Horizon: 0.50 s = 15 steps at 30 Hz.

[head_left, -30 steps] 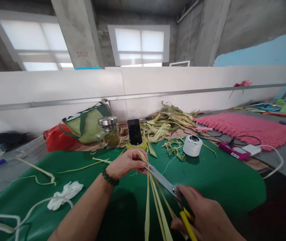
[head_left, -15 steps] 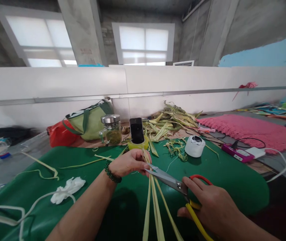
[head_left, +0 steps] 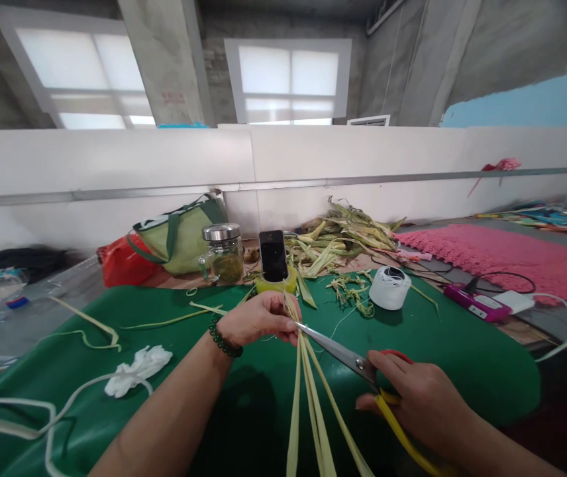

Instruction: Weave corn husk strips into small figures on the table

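Observation:
My left hand (head_left: 265, 317), with a green bead bracelet (head_left: 224, 338) at the wrist, pinches the top of a bundle of pale dried husk strips (head_left: 312, 404). Several long strips hang from the pinch toward the bottom edge. My right hand (head_left: 412, 394) grips a pair of scissors (head_left: 346, 354) by yellow and red handles. The blades look closed, and their tips touch the bundle right beside my left thumb. Whatever lies under the left fingers is hidden.
A green mat (head_left: 462, 358) covers the work surface. Behind stand a phone (head_left: 273, 255), a glass jar (head_left: 224, 255), a husk pile (head_left: 348, 228) and a white thread spool (head_left: 389, 289). A crumpled tissue (head_left: 139, 370) lies left; a purple power strip (head_left: 477, 303) sits right.
The scissor blades parted at the bundle half a second ago and now look closed. My right hand moved slightly right and outward. My left hand keeps its pinch.

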Motion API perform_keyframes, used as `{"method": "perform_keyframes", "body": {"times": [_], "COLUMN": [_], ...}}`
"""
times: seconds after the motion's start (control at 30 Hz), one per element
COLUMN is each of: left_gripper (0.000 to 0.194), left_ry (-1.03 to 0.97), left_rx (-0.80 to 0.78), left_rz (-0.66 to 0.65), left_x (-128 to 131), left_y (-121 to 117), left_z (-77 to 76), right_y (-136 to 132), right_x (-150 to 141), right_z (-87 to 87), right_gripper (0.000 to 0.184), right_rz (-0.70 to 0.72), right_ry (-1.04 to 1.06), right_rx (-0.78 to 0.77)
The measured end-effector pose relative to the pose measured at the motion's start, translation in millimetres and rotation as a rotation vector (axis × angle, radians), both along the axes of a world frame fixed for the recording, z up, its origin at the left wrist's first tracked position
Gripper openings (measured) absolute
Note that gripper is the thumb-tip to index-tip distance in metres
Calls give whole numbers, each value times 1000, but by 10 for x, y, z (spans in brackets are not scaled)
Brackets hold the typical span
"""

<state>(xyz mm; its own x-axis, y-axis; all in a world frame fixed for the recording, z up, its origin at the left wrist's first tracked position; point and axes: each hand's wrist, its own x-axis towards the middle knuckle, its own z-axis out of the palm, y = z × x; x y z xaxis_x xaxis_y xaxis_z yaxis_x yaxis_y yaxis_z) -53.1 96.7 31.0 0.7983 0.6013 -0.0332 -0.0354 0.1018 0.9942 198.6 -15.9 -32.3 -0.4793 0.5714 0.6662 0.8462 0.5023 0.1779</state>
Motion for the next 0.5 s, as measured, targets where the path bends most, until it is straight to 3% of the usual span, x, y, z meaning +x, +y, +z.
{"method": "perform_keyframes", "body": {"times": [0.13,0.2,0.27,0.4,0.5], "left_gripper": [28,28,28,28,27], "left_ry": [-5,-5,-13,-27,-78], "left_rx": [3,13,24,12,-27], "left_rz": [31,47,76,183,316], "left_x": [-38,-54,-68,-93,-115], "left_y": [14,23,35,75,126], "left_z": [13,17,18,15,8], "right_y": [-54,-87,-79,93,199], "right_x": [29,75,139,292,460], "right_z": [8,38,98,302,441], "right_gripper": [41,35,31,28,28], "right_rz": [64,28,-103,-496,-624], "right_ry": [136,212,261,215,135], "right_rx": [-222,-328,-389,-410,-399]}}
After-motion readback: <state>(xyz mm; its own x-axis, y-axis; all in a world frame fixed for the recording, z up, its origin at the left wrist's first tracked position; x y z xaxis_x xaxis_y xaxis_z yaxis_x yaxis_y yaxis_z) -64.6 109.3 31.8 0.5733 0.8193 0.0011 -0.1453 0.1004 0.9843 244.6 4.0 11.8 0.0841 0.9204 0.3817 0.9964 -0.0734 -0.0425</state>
